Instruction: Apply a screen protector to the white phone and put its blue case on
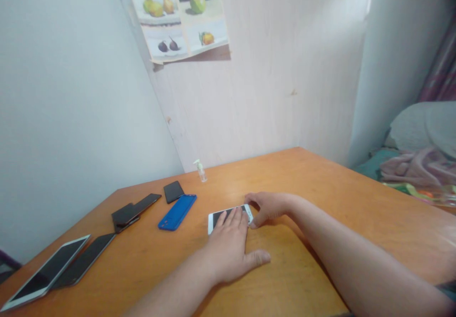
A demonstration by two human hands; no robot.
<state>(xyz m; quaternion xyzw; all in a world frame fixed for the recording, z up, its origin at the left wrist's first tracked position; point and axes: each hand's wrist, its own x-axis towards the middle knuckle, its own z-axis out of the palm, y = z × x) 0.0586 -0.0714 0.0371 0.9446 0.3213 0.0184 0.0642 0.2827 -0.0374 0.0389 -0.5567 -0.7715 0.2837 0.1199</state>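
A white smartphone [215,217] with a dark screen lies flat on the wooden table [292,174]. My left hand [230,248] rests palm down over it, fingers stretched across the screen and thumb held out to the side, covering much of the phone. At the phone's right end is my right hand [269,207], its thumb and fingers curved around that end from the near and far sides. Left of the phone lies a blue phone case [178,212], with a black phone-shaped item [173,191] just behind it.
At the left, a white tablet [50,272] lies beside a dark flat device [85,262]. Several dark flat items [133,211] overlap further back. A small clear pump bottle [202,172] stands near the wall. Fabric [409,165] is heaped beyond the table's right edge.
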